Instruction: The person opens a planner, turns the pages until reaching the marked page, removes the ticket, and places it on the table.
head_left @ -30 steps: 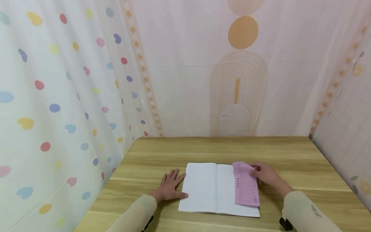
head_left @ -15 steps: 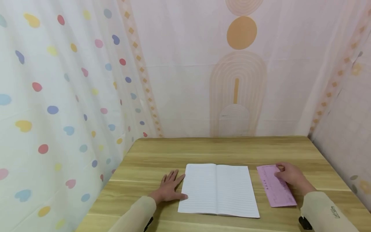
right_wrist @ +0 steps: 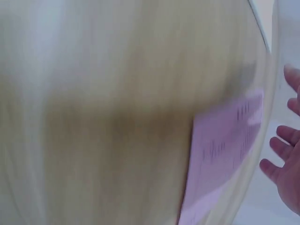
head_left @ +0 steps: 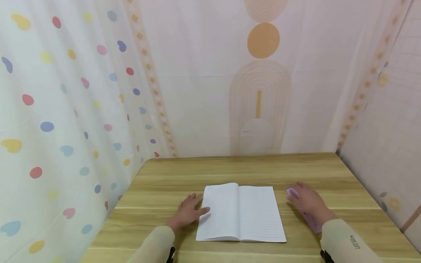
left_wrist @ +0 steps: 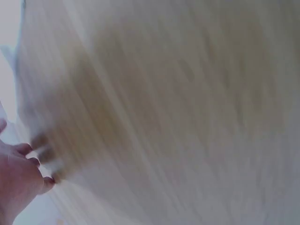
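An open lined notebook [head_left: 260, 215] lies on the table, both white pages facing up, its left page bulging slightly near the spine. At its left edge is my left hand [head_left: 188, 213], fingers loosely extended and thumb over the left page; whether the thumb touches the paper I cannot tell. In the left wrist view that hand [left_wrist: 18, 176] has fingertips toward the wood. A pink printed slip [head_left: 312, 222] lies right of the notebook, partly hidden under my right hand [head_left: 307, 201]. The right wrist view has the hand's fingers [right_wrist: 281, 149] spread, apart from the slip [right_wrist: 218, 150].
The wood-grain table [head_left: 236, 170] extends behind and to both sides of the notebook. A dotted curtain [head_left: 72, 109] hangs along the left, and a patterned curtain [head_left: 197, 91] hangs behind the table's far edge.
My right hand carried the pink slip off the right page onto the table, let go, and has moved back leftward over it. My left thumb has shifted up the page. The head view has turned slightly right.
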The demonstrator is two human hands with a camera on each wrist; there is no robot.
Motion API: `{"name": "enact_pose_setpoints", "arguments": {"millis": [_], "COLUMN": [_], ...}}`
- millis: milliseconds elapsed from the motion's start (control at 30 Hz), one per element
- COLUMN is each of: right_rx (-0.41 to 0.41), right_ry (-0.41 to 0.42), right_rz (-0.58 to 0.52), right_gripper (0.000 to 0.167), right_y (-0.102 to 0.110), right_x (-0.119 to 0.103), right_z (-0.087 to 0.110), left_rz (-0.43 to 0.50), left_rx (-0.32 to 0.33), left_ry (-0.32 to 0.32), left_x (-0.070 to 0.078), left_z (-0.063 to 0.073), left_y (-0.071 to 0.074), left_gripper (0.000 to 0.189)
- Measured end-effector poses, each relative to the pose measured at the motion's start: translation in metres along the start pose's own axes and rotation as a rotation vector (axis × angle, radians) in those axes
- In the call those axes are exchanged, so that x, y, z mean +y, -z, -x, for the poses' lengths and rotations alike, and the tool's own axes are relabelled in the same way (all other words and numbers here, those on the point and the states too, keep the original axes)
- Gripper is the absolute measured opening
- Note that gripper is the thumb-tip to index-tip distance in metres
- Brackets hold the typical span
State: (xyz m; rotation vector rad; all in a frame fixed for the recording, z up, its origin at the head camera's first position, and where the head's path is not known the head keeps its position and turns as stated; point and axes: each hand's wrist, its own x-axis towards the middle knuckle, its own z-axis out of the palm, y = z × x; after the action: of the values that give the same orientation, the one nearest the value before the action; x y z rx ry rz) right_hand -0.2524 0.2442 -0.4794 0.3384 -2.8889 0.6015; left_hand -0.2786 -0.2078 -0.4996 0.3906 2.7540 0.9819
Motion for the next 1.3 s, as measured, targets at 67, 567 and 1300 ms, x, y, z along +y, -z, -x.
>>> {"name": "enact_pose_setpoints", "arguments": {"millis": [67, 567, 1300], "right_rx": [-0.025, -0.155, -0.221], "right_ry": [0.027, -0.003, 0.004], "right_rz": [-0.020, 0.000, -0.010], "right_gripper": [0.048, 0.075, 0.069], "right_y": [-0.009, -0.023, -0.026], "right_x": [-0.010, -0.037, -0.046], "right_z": [0.000, 0.010, 0.018], "left_rz": [0.079, 0.368, 0.655], "left_rx": [0.043, 0.105, 0.085], "left_ry": [0.010, 0.121, 0.241], "left_x": [0.007, 0.040, 0.045], "left_z": [0.000, 0.003, -0.002], "left_y": [-0.002, -0.002, -0.015], "left_gripper": [0.084, 0.089, 0.105]}}
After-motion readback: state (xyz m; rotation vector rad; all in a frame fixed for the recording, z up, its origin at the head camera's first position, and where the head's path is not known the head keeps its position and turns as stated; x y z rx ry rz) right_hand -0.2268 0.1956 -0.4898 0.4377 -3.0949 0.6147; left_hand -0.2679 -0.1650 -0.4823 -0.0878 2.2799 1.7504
